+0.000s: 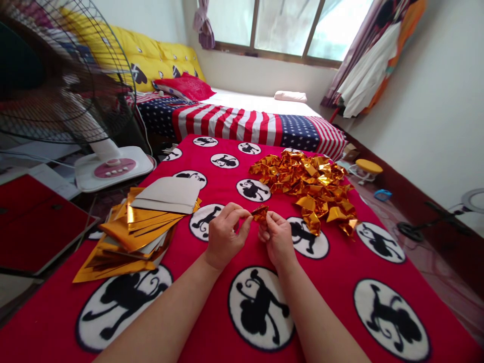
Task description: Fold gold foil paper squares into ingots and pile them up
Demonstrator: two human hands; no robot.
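Note:
Between both hands, just above the red cloth, is a small folded piece of gold foil paper. My left hand pinches its left end between thumb and forefinger. On the other end, the thumb and fingers of my right hand are closed. A stack of flat gold foil sheets lies to the left, fanned unevenly, with pale grey backs showing on top. Beyond my right hand spreads a heap of folded gold foil pieces, shiny and angular.
The table wears a red cloth with round monkey prints. At left stand a white fan and a red board. Behind is a bed with a striped, starred cover. A yellow stool sits on the floor at right.

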